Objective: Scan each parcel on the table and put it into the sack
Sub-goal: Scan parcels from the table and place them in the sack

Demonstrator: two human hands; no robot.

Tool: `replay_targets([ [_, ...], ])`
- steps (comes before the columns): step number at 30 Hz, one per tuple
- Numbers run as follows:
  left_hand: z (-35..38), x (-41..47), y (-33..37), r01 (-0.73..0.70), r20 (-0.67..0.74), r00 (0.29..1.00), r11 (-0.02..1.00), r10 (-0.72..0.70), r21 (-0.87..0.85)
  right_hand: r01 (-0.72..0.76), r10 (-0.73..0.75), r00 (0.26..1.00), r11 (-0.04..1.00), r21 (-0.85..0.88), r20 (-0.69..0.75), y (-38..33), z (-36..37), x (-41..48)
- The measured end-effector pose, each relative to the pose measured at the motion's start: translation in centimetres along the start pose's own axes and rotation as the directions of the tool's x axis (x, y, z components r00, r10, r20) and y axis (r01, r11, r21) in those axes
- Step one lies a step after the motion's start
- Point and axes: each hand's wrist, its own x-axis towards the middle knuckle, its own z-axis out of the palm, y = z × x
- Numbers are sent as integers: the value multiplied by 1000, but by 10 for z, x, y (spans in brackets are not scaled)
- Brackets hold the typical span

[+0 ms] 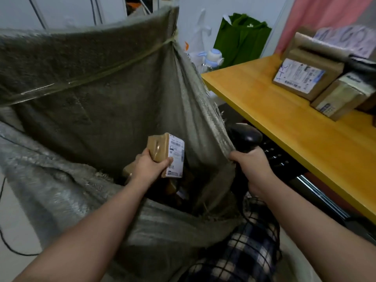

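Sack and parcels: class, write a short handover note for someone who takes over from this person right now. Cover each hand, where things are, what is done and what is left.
Left hand: grips a labelled parcel over the open sack.
Right hand: grips the scanner, right at the sack's rim.
Done: other parcels lie dimly at the sack's bottom. Whether the held one was scanned cannot be told.
Left: drop this parcel in, then scan and sack the boxes on the table, at least three.
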Motion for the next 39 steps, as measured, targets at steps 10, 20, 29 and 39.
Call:
replay_targets([
  [10,60,-3,12,-112,198,979,923,39,369,143,-153,982,985,-94,-109,9,0,8],
  [20,17,-25,82,-441,-15,888,858,460,262,229,-257,963,938,-259,-78,15,-10,17],
  [29,57,-85,210,-753,57,654,642,755,142,298,-358,880,928,-222,-314,-13,-117,-31],
  [39,172,-127,330,-877,226,478,475,849,71,237,-243,799,968,-83,-551,-40,-259,-78],
])
